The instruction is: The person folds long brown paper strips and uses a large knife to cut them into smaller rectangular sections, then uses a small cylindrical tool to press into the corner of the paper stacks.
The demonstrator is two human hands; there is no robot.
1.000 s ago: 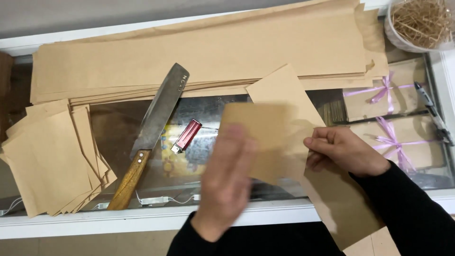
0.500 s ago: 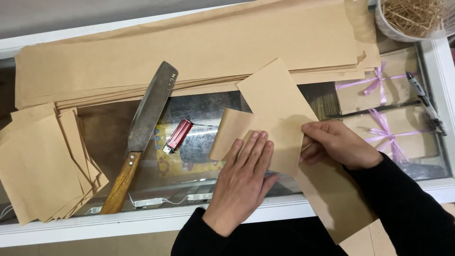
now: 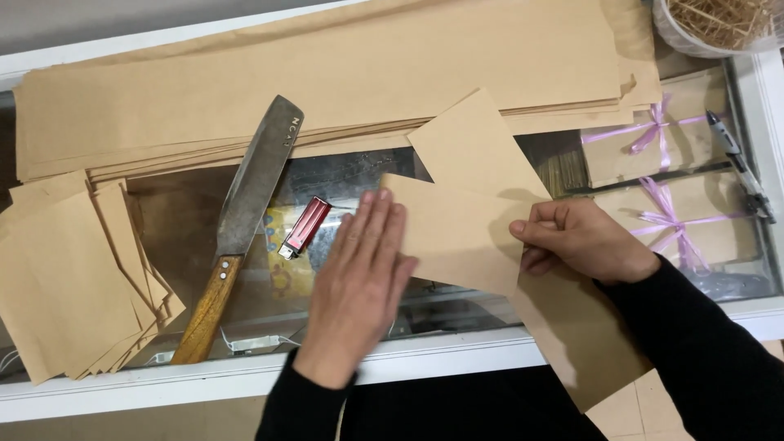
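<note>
Since the earlier frames the left hand (image 3: 359, 286) has come down from a blurred lift and now lies flat, fingers straight and together, on the folded flap of the brown paper strip (image 3: 474, 212); the flap itself has gone from raised and loose to pressed down on the glass bench (image 3: 351, 175). The right hand (image 3: 584, 241) has kept its place at the right of the fold, thumb and curled fingers pinching the paper's edge.

The strip runs on a slant from its far corner near the middle of the scene down to the near right, where its end hangs past the white bench frame (image 3: 457, 351). The left hand's grip is wide open, palm down, holding nothing and only pressing. The right hand's grip is narrow, closed on the paper.

To the left of the left hand lies a small red lighter (image 3: 305, 227), just beside a large knife (image 3: 245, 220) with a wooden handle pointing near and left. At the far left sits a stack of cut paper pieces (image 3: 73, 278). Along the far side lies a stack of long paper sheets (image 3: 327, 73). On the right, under the glass, are parcels tied with purple ribbon (image 3: 661, 131), a pen (image 3: 739, 163) beside them, and a bowl of thin sticks (image 3: 719, 20) at the far right corner.
</note>
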